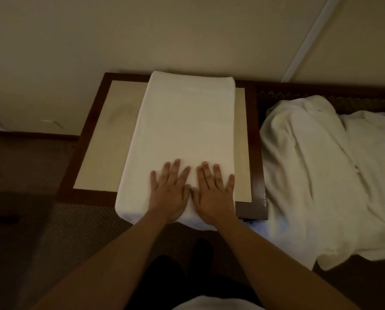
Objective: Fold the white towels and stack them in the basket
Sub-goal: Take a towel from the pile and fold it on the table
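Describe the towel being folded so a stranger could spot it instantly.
Find the dark-framed, tan-topped table against the wall. On it lies a long, flat white folded towel, with the left hand and right hand pressing its near end. Unlike the crumpled white towels beside it, it is smooth.

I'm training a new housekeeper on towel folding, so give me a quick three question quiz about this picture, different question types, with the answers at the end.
1. True or false: both hands lie flat, fingers spread, on the folded towel.
2. Multiple choice: where is the heap of unfolded towels? A) to the right of the folded towel B) under the folded towel C) on the floor to the left
3. Fill in: the folded towel lies on a table with a dark wooden ____ around a tan top.

Key
1. True: the left hand and the right hand press side by side at its near end.
2. A
3. frame
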### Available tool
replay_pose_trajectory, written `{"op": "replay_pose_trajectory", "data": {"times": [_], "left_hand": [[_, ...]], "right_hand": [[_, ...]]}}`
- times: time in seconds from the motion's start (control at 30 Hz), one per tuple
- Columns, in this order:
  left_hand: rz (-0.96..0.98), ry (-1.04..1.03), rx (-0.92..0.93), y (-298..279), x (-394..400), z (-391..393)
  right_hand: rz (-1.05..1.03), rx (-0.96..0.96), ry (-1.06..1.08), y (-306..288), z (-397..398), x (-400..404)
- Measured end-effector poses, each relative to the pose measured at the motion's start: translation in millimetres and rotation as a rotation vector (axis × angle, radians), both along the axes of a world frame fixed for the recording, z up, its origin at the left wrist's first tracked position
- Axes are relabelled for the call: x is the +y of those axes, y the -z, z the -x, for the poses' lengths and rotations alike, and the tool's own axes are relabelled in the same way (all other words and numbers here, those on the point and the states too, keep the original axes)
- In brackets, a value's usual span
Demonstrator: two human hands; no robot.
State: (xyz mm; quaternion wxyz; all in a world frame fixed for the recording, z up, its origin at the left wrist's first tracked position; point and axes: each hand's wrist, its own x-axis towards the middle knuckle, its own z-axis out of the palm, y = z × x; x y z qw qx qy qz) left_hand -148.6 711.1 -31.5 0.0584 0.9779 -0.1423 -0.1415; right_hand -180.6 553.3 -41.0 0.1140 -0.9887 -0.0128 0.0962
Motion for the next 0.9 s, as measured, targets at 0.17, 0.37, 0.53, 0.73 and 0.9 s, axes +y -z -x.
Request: {"op": "replay_pose_trajectory", "data": {"times": [0.17, 0.37, 0.53, 0.73, 0.9], "left_hand": [[-0.005, -0.236, -0.038, 9.7, 70.3, 11.2], [0.008, -0.305, 0.068, 0.3, 82.9, 30.8], [-0.041, -0.378, 0.078, -7.5, 57.1, 24.8], [0.079, -0.122, 0.019, 1.6, -0.8, -34.4], [0.014, -0.137, -0.072, 16.4, 19.5, -92.0]], "right_hand": [[-0.006, 0.088, 0.219, 1.7, 4.0, -53.4], [-0.003, 0.128, 0.230, -3.8, 1.0, -66.9], [0.090, 0.061, 0.224, -8.8, -1.4, -63.2], [-0.052, 0.027, 0.015, 3.0, -44.2, -8.4], [0.027, 0.029, 0.073, 7.2, -98.1, -27.3]]}}
